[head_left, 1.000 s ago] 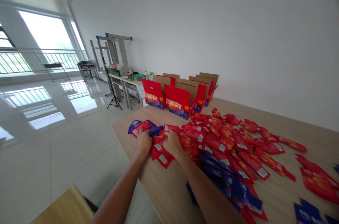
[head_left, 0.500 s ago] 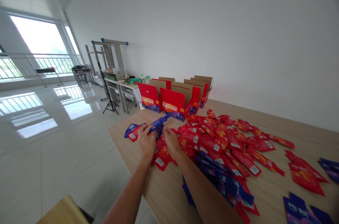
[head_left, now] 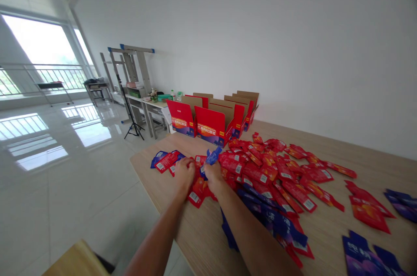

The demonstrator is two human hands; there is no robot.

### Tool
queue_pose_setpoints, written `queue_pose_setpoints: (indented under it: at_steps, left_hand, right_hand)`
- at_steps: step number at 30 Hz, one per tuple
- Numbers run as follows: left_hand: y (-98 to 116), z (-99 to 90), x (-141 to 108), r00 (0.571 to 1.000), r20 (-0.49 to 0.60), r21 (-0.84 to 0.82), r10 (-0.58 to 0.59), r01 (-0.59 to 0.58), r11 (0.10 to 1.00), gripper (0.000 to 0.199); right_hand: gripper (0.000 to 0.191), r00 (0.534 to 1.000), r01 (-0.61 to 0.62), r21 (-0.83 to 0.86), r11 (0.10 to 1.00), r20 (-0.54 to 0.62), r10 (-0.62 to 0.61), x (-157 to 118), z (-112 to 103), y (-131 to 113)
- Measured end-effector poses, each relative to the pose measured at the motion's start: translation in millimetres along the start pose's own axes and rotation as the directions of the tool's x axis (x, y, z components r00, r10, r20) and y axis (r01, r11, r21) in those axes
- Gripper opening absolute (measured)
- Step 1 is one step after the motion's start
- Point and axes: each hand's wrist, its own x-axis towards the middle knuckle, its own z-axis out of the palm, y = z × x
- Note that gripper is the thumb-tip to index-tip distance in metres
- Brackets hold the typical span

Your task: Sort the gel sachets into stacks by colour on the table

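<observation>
My right hand [head_left: 213, 172] is closed round a blue pouch [head_left: 213, 154], whose end sticks up above the fingers. To its left, my left hand [head_left: 184, 171] has its fingers curled over the pouches at the table's left side. Whatever those fingers hold, if anything, is hidden. Beyond the left hand lie a red pouch [head_left: 166, 161] and a blue pouch [head_left: 157, 158], partly overlapping. Red pouches [head_left: 196, 193] with white labels lie under and between both hands. A large heap of red pouches [head_left: 260, 167] spreads to the right, and blue pouches [head_left: 270, 219] lie beside my right forearm.
Open red-and-blue cartons [head_left: 210, 126] stand at the back of the wooden table [head_left: 153, 184], flaps up, against the wall. More blue pouches [head_left: 368, 256] lie at the right edge. A black tripod [head_left: 133, 126] stands on the floor beyond the table's left side.
The blue pouch, earlier between both hands, is now in my right hand and turned to point up and right. My left hand has come away from it, slightly apart from the right.
</observation>
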Motion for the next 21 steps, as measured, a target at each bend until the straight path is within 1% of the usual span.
queue_pose_setpoints:
  at_steps: [2, 3, 4, 6, 8, 9, 12, 15, 18, 21]
  left_hand:
    - [-10.3, 1.7, 9.1, 0.995, -0.086, 0.217, -0.059, 0.077, 0.973, 0.041]
    - [-15.8, 2.6, 13.5, 0.99, -0.114, 0.297, -0.087, 0.118, 0.947, 0.045]
    - [-21.7, 3.1, 18.0, 0.985, -0.129, 0.356, -0.117, 0.156, 0.921, 0.051]
    - [-34.4, 2.9, 28.1, 0.974, -0.13, 0.41, -0.184, 0.222, 0.884, 0.066]
    - [-47.7, 1.6, 39.5, 0.965, -0.12, 0.426, -0.232, 0.261, 0.866, 0.08]
    - [-53.9, 1.2, 45.2, 0.952, -0.101, 0.431, -0.288, 0.303, 0.85, 0.085]
    - [-66.9, 3.7, 59.1, 0.915, 0.015, 0.447, -0.404, 0.355, 0.821, 0.091]
    - [-68.4, 12.3, 64.1, 0.905, 0.114, 0.478, -0.41, 0.312, 0.821, 0.088]
    - [-61.2, 23.3, 60.5, 0.921, 0.165, 0.502, -0.353, 0.23, 0.834, 0.077]
    - [-50.9, 33.5, 54.0, 0.937, 0.211, 0.481, -0.279, 0.149, 0.864, 0.062]
  right_hand:
    - [0.045, 0.999, -0.031, -0.019, 0.999, -0.028, 0.03, -1.4, -0.7, 2.5]
    - [0.045, 0.999, -0.037, -0.034, 0.999, -0.032, 0.036, -2.0, -0.9, 3.2]
    - [0.046, 0.999, -0.033, -0.049, 0.998, -0.028, 0.032, -2.5, -1.0, 3.6]
    - [0.048, 1.0, -0.012, -0.077, 0.997, -0.005, 0.012, -3.2, -1.1, 3.8]
    - [0.052, 1.0, 0.0, -0.1, 0.995, 0.015, 0.002, -3.4, -1.2, 3.7]
    - [0.054, 1.0, -0.002, -0.11, 0.994, 0.021, 0.004, -3.5, -1.3, 3.7]
    - [0.054, 1.0, -0.024, -0.132, 0.991, 0.017, 0.026, -3.3, -2.6, 4.1]
    - [0.053, 0.998, -0.06, -0.14, 0.988, -0.025, 0.057, -2.4, -6.4, 5.4]
    - [0.047, 0.992, -0.108, -0.134, 0.985, -0.073, 0.099, -1.1, -14.3, 6.6]
    - [0.04, 0.988, -0.136, -0.128, 0.982, -0.096, 0.124, -0.7, -25.8, 5.9]
